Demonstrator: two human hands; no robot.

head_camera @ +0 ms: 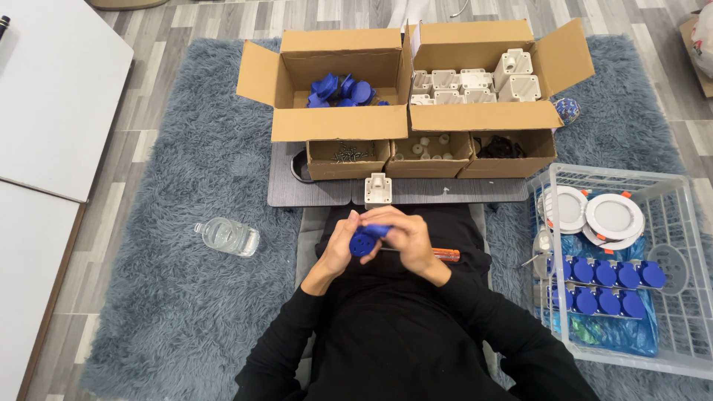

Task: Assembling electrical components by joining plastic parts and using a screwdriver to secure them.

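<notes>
Both forearms are bending inward over the lap. Left hand point(338, 249) is cupping a round blue part point(363, 242), fingers curled shut on it; right hand point(408, 236) is closing over its top. Beyond the part, a white bracket point(378, 188) is standing before cardboard boxes point(338, 78).

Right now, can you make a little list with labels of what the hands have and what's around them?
left hand: holds a round blue part
right hand: grips the same blue part from above
under the hands: orange-handled screwdriver
in front: white bracket on a grey board
boxes: blue parts, white housings
right: clear crate
left: water bottle
</notes>
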